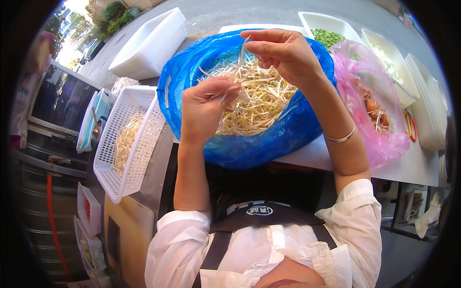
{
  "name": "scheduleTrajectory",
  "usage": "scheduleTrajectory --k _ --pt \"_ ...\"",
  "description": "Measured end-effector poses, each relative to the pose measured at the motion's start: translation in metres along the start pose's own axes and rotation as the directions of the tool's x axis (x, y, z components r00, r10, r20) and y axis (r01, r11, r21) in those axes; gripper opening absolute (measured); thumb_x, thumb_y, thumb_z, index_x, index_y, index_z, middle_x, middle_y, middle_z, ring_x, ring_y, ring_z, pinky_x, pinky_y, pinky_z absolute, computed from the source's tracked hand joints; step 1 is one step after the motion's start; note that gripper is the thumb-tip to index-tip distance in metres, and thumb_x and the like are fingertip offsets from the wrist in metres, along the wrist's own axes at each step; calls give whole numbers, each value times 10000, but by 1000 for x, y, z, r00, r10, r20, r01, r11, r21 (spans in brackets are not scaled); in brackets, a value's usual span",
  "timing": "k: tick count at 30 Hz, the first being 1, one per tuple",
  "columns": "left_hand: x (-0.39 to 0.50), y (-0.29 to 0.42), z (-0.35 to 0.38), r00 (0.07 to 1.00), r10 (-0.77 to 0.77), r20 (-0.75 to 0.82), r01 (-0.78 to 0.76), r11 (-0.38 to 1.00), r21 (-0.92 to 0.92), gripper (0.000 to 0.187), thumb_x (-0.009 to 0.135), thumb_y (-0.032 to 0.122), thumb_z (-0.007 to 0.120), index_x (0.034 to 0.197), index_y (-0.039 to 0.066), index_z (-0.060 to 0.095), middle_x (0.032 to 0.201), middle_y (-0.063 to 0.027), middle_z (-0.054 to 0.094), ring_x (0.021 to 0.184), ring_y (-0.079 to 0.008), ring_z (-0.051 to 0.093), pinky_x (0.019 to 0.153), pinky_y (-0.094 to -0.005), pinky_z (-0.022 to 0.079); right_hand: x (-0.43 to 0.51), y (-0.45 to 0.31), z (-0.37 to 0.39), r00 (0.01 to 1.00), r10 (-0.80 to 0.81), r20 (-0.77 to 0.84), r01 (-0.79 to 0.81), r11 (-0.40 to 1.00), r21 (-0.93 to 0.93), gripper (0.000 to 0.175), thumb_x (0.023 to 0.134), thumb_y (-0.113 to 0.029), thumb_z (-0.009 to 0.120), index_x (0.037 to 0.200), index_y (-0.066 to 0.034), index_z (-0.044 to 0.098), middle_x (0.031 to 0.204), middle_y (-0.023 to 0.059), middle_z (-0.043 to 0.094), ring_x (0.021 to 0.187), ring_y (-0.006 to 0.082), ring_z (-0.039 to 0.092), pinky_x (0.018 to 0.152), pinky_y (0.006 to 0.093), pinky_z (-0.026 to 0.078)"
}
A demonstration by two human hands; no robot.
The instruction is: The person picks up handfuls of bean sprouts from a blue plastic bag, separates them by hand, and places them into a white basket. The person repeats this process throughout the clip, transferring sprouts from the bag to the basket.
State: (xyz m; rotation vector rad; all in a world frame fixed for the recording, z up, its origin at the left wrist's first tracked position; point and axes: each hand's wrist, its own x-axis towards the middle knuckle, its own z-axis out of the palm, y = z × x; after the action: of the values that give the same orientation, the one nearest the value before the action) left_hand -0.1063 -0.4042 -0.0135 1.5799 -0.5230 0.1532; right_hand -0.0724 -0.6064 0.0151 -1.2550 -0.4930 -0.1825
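A large blue plastic bag (pixel 252 151) stands open in front of me, filled with bean sprouts (pixel 266 104). Above the heap, my left hand (pixel 207 102) is closed on several sprouts, their pale stems poking out between thumb and fingers. Higher and to the right, my right hand (pixel 279 50) pinches a single bean sprout (pixel 242 54) between thumb and index finger. That sprout hangs down toward my left hand; whether its lower end touches the left fingers is hard to tell. Left of the bag, a white perforated plastic basket (pixel 144 151) contains a smaller pile of sprouts (pixel 128 140).
At right lie a pink plastic bag (pixel 387 144) with onions (pixel 372 105) and orange-handled scissors (pixel 411 126). Behind are tubs of chopped green vegetable (pixel 326 37) and white pieces (pixel 387 63). Stacked white baskets (pixel 149 46) stand back left; a cutting board (pixel 131 237) with a knife (pixel 113 239) lies lower left.
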Motion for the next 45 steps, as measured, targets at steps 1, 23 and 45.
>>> scheduleTrajectory --k 1,23,45 --pt "0 0 0 1000 9 16 -9 1000 17 101 810 8 707 909 -11 712 896 -66 686 757 -106 644 583 -218 552 -1 0 0 999 -26 22 26 999 -22 229 801 -91 709 999 22 711 708 67 653 549 80 514 525 193 413" --pt "16 -14 -20 956 -151 -253 -12 839 -545 152 849 -20 644 998 -50 651 976 -154 674 820 -199 669 658 -299 578 -25 -11 33 991 131 -12 -131 991 -7 191 730 -67 620 836 75 692 627 93 627 479 109 546 449 231 436" --pt "16 -20 15 739 313 -596 -389 921 1 155 846 -38 651 1000 -43 666 1129 -139 615 956 -197 635 791 -303 575 -42 19 74 896 438 68 -424 892 -156 213 851 -127 550 713 16 627 616 66 585 451 98 512 402 237 408"
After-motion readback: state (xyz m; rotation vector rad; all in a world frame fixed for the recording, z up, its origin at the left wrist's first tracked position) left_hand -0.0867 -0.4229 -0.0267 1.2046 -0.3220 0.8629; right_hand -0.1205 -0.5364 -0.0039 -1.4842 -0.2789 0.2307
